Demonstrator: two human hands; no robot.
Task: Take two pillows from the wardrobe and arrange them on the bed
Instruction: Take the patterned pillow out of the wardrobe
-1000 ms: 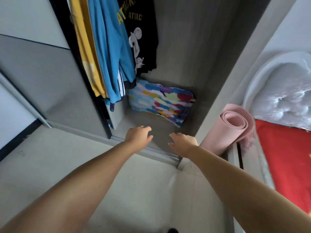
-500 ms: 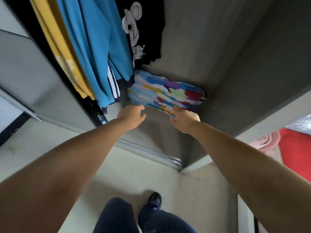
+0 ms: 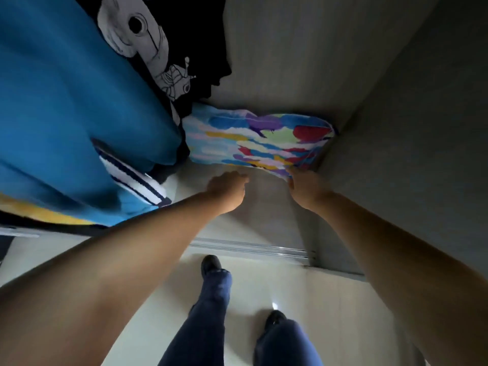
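A pillow [image 3: 258,138] with a multicoloured patchwork cover lies on the wardrobe floor [image 3: 266,207], pushed into the back right corner. Its left end is hidden behind hanging clothes. I cannot tell whether a second pillow lies under it. My right hand [image 3: 306,188] is at the pillow's front right corner, and its fingers close on the edge of the cover. My left hand [image 3: 227,190] hovers just short of the pillow's front edge, fingers loosely curled and holding nothing.
A blue garment [image 3: 79,114] and a black printed T-shirt [image 3: 163,48] hang on the left, close to my left arm. The grey wardrobe side wall [image 3: 409,128] stands on the right. The sliding-door track [image 3: 250,249] crosses the pale floor in front of my feet [image 3: 211,265].
I have leaned further into the wardrobe and both hands moved forward. My right hand has reached the pillow's corner and closed on it. The bed and pink mat have left the view.
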